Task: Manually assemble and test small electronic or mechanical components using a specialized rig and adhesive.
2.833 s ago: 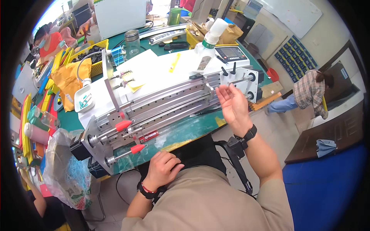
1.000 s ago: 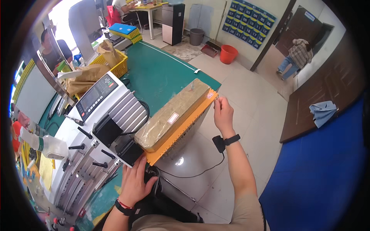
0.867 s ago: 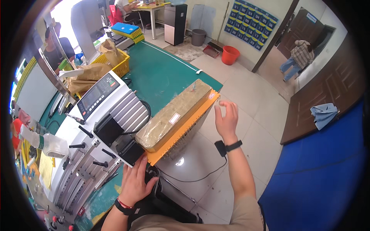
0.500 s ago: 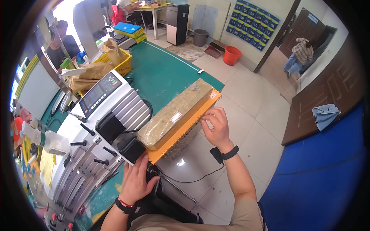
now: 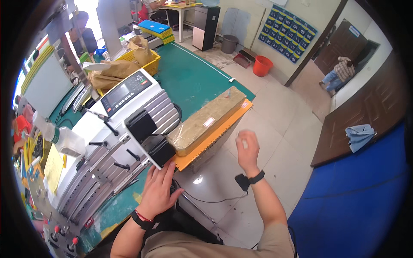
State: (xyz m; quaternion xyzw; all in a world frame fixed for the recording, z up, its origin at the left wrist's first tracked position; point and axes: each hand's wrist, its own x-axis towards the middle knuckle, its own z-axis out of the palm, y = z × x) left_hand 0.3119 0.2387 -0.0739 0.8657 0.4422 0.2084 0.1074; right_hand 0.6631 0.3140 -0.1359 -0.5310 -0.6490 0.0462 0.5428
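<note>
A long tan block (image 5: pixel 200 129) wrapped in clear film, with a white label, lies on an orange board (image 5: pixel 187 161) at the edge of the green table (image 5: pixel 189 73). Dark thin pieces hang in a row along the board's notched edge. My left hand (image 5: pixel 158 191) has its fingers stretched out, the tips at the board's near corner beside the machine's black block (image 5: pixel 162 150). My right hand (image 5: pixel 248 150) is in the air right of the board, apart from it. Its fingers are curled in, slightly blurred; whether anything is between them is hidden.
A white machine with a control panel (image 5: pixel 124 92) and black levers stands left of the board. Behind it is a yellow basket (image 5: pixel 150 64) with brown paper. A red bucket (image 5: pixel 262 66) stands on the floor. One person sits at the far left; another is in the doorway.
My right hand has left the board's notched edge and moved right, its fingers curling in. My left hand stays at the board's near corner. The view has shifted slightly.
</note>
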